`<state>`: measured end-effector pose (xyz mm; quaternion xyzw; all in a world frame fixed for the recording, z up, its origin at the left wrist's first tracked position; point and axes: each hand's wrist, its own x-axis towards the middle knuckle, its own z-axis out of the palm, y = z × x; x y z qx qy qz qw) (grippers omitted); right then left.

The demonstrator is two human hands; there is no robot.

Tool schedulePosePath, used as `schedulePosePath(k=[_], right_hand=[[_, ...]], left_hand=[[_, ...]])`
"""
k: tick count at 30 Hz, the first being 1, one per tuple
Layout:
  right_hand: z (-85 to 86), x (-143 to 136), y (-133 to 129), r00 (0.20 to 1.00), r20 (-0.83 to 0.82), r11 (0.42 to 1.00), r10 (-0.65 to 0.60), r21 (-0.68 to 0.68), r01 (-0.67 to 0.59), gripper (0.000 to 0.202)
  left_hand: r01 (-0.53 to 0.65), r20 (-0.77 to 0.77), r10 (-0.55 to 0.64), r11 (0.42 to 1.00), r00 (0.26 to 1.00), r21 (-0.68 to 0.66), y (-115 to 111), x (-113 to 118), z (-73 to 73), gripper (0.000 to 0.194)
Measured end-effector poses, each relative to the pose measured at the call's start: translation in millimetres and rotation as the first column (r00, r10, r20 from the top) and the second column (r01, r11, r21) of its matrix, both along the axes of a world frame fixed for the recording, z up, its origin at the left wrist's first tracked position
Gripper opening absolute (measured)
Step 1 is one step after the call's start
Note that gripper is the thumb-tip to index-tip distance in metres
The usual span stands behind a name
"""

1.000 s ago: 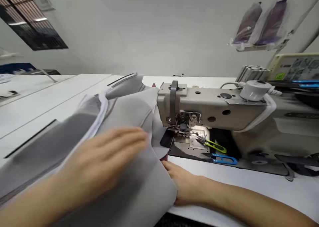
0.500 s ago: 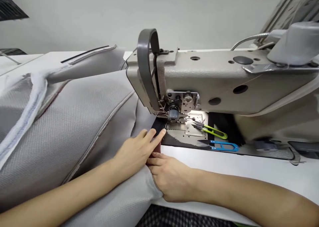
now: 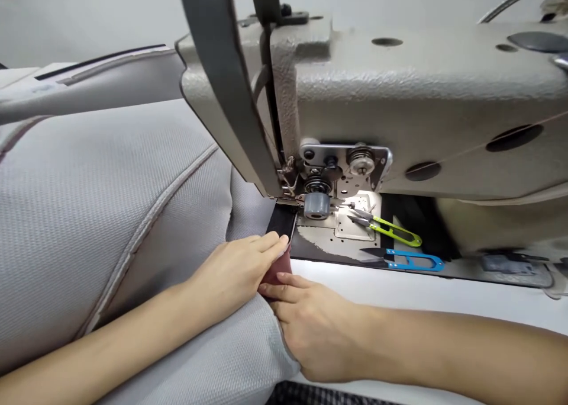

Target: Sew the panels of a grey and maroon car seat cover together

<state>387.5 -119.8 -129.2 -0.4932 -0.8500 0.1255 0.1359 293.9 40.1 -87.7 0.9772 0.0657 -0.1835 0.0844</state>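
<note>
Grey textured fabric (image 3: 177,233) with raised seams runs along the left side and under both forearms. My left hand (image 3: 242,266) is closed on its edge, fingers together, just in front of the sewing machine's (image 3: 355,109) needle area. My right hand (image 3: 310,325) grips the same edge closer to me, its fingers partly hidden in the fold. Between the hands shows a reddish-brown strip (image 3: 280,267). A black strip (image 3: 279,220) extends from the left fingertips toward the presser foot, which the machine head mostly hides.
Yellow-green thread snips (image 3: 394,230) lie on the lit machine plate (image 3: 328,237). Blue thread snips (image 3: 417,260) lie nearer to me, by the edge of the white tabletop (image 3: 399,289). The machine head overhangs the work area.
The view has moved closer to the machine. My left fingers, spread before, have drawn together on the edge, and more of the reddish-brown strip shows. My right hand keeps its hold.
</note>
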Motion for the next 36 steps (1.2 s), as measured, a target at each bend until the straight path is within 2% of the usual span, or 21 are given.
schedulePosePath(k=[5,14,19,23,29,36], right_hand=[[-1.7,6.5,0.1,0.999,-0.032,1.000,-0.003,0.000,0.003,0.033],[-10.7,14.3,0.5,0.994,-0.110,0.997,-0.023,0.067,0.030,0.029],[-11.6,19.0,3.3,0.992,-0.116,0.994,-0.041,0.095,0.053,0.031],[-12.3,22.3,5.6,0.990,-0.138,0.995,-0.039,0.089,0.051,0.031],[-11.2,26.7,11.0,0.990,-0.135,0.998,-0.052,0.027,0.056,0.035],[-11.5,31.5,15.5,0.984,-0.157,0.996,-0.080,0.032,0.086,0.034]], left_hand=[[-0.013,0.000,0.013,1.000,1.000,0.021,3.2,-0.5,-6.9,0.039],[-0.043,-0.051,0.046,0.998,0.998,0.051,6.4,6.3,-7.2,0.047],[-0.081,-0.038,0.081,0.997,0.996,0.005,12.0,8.8,-11.8,0.045],[-0.061,0.009,0.061,0.997,0.998,-0.036,13.6,9.6,-13.0,0.044],[-0.025,0.059,0.029,0.998,0.998,-0.066,10.9,13.5,-6.2,0.032],[-0.014,-0.043,0.014,1.000,0.999,0.005,3.2,25.5,5.7,0.025]])
